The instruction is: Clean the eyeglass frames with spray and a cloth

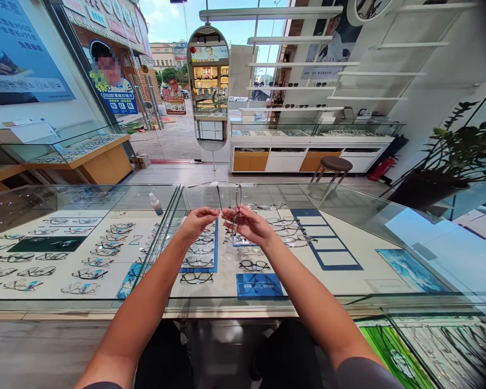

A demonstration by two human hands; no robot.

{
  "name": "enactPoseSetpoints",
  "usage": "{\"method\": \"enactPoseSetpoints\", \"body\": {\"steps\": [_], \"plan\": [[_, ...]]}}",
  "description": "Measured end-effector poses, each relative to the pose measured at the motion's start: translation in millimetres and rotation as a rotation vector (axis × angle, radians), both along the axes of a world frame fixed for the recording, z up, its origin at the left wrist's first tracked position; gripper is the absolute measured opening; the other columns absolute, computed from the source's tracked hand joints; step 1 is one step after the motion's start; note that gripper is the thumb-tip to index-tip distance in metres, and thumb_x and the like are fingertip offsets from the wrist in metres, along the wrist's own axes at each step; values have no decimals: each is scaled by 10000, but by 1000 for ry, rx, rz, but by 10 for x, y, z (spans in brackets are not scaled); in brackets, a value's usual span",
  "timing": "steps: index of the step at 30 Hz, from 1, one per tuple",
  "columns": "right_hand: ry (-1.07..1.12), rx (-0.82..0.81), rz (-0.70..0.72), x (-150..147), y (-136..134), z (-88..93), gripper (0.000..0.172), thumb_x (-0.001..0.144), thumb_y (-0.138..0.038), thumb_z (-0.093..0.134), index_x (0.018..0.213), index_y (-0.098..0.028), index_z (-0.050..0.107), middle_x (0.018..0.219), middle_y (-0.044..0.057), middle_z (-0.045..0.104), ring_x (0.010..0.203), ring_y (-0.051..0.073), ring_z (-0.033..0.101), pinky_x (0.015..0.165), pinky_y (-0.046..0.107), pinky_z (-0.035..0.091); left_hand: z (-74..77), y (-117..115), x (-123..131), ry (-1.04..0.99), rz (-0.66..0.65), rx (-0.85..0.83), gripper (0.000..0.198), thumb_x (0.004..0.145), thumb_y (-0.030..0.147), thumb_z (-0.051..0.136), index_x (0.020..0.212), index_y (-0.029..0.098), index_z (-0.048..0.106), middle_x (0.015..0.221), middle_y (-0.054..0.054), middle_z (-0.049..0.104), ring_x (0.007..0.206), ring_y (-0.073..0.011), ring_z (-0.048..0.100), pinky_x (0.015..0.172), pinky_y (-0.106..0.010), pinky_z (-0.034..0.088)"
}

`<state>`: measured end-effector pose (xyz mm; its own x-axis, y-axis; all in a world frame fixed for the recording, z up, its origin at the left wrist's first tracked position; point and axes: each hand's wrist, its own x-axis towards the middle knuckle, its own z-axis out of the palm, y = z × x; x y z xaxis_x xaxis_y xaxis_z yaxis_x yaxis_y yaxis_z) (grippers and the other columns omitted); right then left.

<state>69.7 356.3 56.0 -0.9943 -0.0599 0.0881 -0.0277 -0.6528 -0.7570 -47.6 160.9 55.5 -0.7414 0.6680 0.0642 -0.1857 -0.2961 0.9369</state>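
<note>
Above the glass counter I hold a pair of thin-framed eyeglasses with both hands. My left hand is closed in a pinch near the tip of one temple arm, which stands upright. My right hand is closed round the frame near a lens, and its fingers partly hide the glasses. Below my hands, seen through the glass, rows of eyeglasses lie in the display case, some on a blue tray. A blue printed card lies near the front.
The glass display counter spans the front. A small spray bottle stands on the left section. Beyond are an oval mirror, a round stool, a wall cabinet and a potted plant at the right.
</note>
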Motion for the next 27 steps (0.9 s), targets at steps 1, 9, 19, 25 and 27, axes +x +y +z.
{"method": "enactPoseSetpoints", "body": {"steps": [1, 9, 19, 25, 27], "plan": [[-3, 4, -7, 3, 6, 8, 212, 869, -322, 838, 919, -262, 641, 1164, 44, 859, 1125, 221, 802, 1043, 417, 598, 5, -1, 6, 9, -7, -3, 304, 535, 261, 1025, 717, 185, 793, 809, -28, 769, 815, -155, 672, 821, -308, 510], [9, 55, 40, -4, -56, -4, 322, 828, -339, 899, 888, -257, 594, 1099, 56, 864, 1080, 227, 808, 999, 385, 597, -39, 23, 39, -39, -24, 20, 457, 642, 426, 1044, 965, 184, 829, 960, -47, 787, 871, -155, 692, 804, -282, 497], [78, 47, -94, 0, 2, 45, 277, 839, -342, 899, 939, -265, 653, 1174, 30, 847, 1073, 200, 797, 992, 359, 609, -45, 20, -17, -118, 38, 33, 449, 626, 421, 1063, 853, 162, 775, 949, -56, 786, 793, -121, 649, 713, -250, 503], [100, -22, -212, 44, 71, 129, 274, 814, -313, 927, 948, -279, 691, 1140, 10, 844, 1047, 180, 783, 984, 334, 613, -68, 18, -71, -229, 86, 16, 431, 599, 368, 1070, 854, 154, 796, 918, -46, 772, 755, -98, 641, 644, -217, 474], [105, -38, -247, 52, 77, 144, 279, 813, -305, 928, 945, -284, 684, 1122, 5, 840, 1055, 181, 777, 980, 333, 611, -85, 28, -72, -256, 82, 15, 439, 581, 357, 1078, 849, 147, 801, 900, -44, 765, 740, -90, 634, 623, -209, 462]]}}
